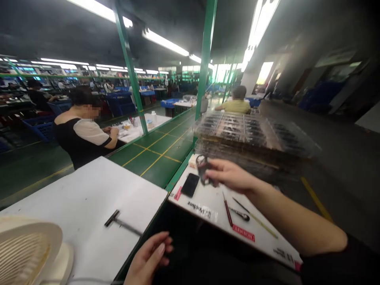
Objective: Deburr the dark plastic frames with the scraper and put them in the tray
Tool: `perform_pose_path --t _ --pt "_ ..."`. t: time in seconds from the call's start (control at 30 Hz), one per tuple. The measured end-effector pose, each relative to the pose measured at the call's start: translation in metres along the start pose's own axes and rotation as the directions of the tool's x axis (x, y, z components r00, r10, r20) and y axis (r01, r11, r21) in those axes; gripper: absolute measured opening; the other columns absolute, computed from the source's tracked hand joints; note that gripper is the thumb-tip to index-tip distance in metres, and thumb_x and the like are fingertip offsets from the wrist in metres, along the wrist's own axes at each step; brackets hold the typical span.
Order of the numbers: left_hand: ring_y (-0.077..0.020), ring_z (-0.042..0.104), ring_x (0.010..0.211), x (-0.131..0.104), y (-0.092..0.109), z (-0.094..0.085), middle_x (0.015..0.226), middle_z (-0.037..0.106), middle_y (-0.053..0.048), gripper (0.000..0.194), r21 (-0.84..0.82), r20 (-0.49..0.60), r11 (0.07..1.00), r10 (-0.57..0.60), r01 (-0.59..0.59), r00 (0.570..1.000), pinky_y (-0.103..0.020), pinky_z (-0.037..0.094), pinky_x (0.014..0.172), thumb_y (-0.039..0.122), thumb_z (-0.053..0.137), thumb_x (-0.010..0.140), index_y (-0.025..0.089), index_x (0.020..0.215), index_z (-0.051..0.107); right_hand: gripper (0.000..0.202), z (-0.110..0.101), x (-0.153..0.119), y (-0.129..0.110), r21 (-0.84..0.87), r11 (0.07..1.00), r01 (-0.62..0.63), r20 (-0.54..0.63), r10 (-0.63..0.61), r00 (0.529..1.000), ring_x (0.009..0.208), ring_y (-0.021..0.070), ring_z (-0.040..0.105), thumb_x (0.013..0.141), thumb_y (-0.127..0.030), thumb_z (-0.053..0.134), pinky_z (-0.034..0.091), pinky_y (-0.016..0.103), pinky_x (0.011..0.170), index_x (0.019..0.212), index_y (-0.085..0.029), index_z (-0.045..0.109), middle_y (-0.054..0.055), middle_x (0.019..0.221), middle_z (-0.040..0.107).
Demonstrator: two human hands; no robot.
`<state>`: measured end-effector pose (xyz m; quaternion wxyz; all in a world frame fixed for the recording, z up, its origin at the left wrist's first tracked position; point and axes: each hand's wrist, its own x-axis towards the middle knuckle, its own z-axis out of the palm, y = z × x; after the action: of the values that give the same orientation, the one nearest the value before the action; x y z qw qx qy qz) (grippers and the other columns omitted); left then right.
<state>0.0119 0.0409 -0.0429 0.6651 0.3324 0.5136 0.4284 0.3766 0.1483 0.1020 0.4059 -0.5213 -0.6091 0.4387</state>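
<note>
Right grip: from my remote view, the right grip (223,173) is closed on a dark looped object (203,171), with fingers and thumb on its near side. The loop projects beyond the fingers, probably to leave that end unobstructed; blur prevents me from naming the object.
Dark looped object: raised over the far part of the right worktop (204,202), near its left edge, beside the black slab (190,185) and the pale block (193,160).
Left grip: the left grip (150,255) is half-open, fingers loosely curled, with nothing visible in it. It hangs beside the right edge of the left worktop (86,198), perhaps simply at rest.
Slender tools: the red-handled tool (228,213), the metal-ended tool (242,215) and the yellow-green stick (264,226) lie together towards the near edge of the right worktop. I judge this grouping handy for the right grip.
T-shaped tool: the T-shaped tool (112,218) lies by the right edge of the left worktop, handle towards the left grip, an orientation that would suit an easy pick-up.
Cream ribbed object: the cream ribbed object (22,253) occupies the near left corner, partly outside my view.
Co-worker: a person (86,134) works beyond the green conveyor (160,146).
</note>
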Motion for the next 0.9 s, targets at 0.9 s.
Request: perform_pose_path --t 0.9 --pt "-0.0259 0.089 0.099 -0.03 -0.008 -0.002 0.138 0.087 -0.016 0.037 -0.226 0.099 0.928 -0.282 0.297 0.954 -0.035 0.077 0.075 0.046 0.098 0.101 0.018 0.117 0.08 0.027 0.049 -0.148 0.147 -0.431 0.81 -0.397 -0.446 0.191 0.874 0.115 0.0392 0.075 0.113 -0.04 0.066 0.06 0.06 0.11 0.121 -0.024 0.085 0.018 0.127 0.082"
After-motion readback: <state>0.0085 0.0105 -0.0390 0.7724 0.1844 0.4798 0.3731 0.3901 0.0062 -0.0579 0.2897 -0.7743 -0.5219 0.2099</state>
